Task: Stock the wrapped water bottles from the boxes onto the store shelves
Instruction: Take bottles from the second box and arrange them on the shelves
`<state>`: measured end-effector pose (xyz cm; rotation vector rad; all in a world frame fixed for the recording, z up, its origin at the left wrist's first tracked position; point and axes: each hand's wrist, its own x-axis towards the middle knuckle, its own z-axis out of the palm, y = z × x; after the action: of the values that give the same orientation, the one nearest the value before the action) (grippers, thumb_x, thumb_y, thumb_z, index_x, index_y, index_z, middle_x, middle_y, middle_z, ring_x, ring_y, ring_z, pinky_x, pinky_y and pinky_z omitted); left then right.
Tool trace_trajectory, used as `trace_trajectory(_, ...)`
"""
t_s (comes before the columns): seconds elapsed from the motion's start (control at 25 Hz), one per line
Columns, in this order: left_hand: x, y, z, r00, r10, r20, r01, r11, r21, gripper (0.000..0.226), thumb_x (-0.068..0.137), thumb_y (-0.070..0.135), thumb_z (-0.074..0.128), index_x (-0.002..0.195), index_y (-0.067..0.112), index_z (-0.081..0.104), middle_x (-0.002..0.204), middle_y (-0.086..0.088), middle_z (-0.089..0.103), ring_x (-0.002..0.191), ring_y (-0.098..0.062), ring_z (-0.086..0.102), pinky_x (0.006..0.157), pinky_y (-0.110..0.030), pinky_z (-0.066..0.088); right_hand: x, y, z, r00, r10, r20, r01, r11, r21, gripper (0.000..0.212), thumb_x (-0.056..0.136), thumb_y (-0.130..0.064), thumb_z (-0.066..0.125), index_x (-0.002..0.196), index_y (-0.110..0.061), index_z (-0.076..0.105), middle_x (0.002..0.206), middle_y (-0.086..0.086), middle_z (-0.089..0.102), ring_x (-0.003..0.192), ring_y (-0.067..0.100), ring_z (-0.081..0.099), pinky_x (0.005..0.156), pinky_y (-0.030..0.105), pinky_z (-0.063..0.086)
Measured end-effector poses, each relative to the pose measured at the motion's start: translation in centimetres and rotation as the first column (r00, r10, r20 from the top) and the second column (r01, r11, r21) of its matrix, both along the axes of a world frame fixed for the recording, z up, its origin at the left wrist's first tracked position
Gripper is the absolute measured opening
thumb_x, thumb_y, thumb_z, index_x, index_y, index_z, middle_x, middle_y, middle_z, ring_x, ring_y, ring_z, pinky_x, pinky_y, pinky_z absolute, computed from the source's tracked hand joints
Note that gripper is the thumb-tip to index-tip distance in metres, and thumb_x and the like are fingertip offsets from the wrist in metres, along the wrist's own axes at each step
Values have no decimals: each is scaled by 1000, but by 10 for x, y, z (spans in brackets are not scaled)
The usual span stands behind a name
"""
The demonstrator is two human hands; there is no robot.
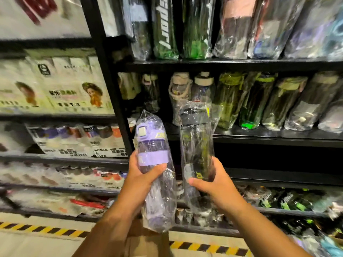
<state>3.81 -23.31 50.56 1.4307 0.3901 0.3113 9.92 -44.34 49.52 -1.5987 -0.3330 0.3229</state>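
- The left hand [143, 175] wraps its fingers round the purple wrapped bottle [155, 164] at mid-body, held up in front of the black shelf [259, 135].
- The right hand [213, 179] grips the dark wrapped bottle [196, 151] low on its body.
- Both look light and rigid; the loose plastic film is likely slippery, so grip the body rather than the slack wrap.

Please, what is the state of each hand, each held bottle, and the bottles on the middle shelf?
left hand: grips the purple bottle
right hand: grips the dark bottle
purple bottle: wrapped in clear plastic, lid closed, roughly upright, not yet shelved
dark bottle: wrapped in clear plastic, roughly upright, not yet shelved
shelf bottles: wrapped, standing, leaning
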Motion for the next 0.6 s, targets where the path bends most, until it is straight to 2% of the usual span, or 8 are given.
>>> trace_trajectory(0.08,17,19,1,1000,19,10,-19,1000,-2,84,72,23,88,140,36,40,123,1,69,111,-22,68,100,-54,52,31,28,4,998,-11,56,13,1000,-25,75,69,-14,89,130,-28,47,115,-8,69,106,8,67,85,23,51)
trace_trajectory(0.2,47,44,1,999,46,1,-46,997,53,90,68,33,89,140,44,37,125,11,67,112,-11,66,101,-45,51,88,75,12,990,3,143,6,998,-62,87,68,-24,90,138,-29,41,125,-14,62,111,0,61,95,24,49)
trace_trajectory(0.28,68,54,-2,997,83,-2,-82,993,85,83,77,25,86,139,44,34,123,14,65,107,-4,66,94,-33,52,129,107,14,979,-12,203,31,996,-87,99,66,-29,91,146,-26,33,138,-8,53,124,8,54,105,32,44)
trace_trajectory(0.36,91,58,-6,992,124,-4,-123,987,104,80,80,18,82,139,42,32,119,16,64,97,5,66,80,-22,51,167,135,12,970,-29,240,54,994,-98,107,65,-31,92,150,-22,27,146,-2,45,132,15,47,110,36,40)
trace_trajectory(0.48,125,66,-11,979,204,-11,-203,976,74,82,79,9,83,134,41,31,112,20,62,84,16,65,73,-18,48,207,171,0,957,7,290,29,992,-122,107,65,-30,91,148,-24,26,142,0,47,128,16,48,107,35,42)
trace_trajectory(0.6,138,76,-17,967,252,-33,-251,967,50,82,75,18,87,126,48,30,109,22,61,82,11,66,70,-17,49,228,192,-15,946,5,325,50,986,-161,100,66,-32,90,144,-29,27,133,-5,49,124,16,48,104,37,44)
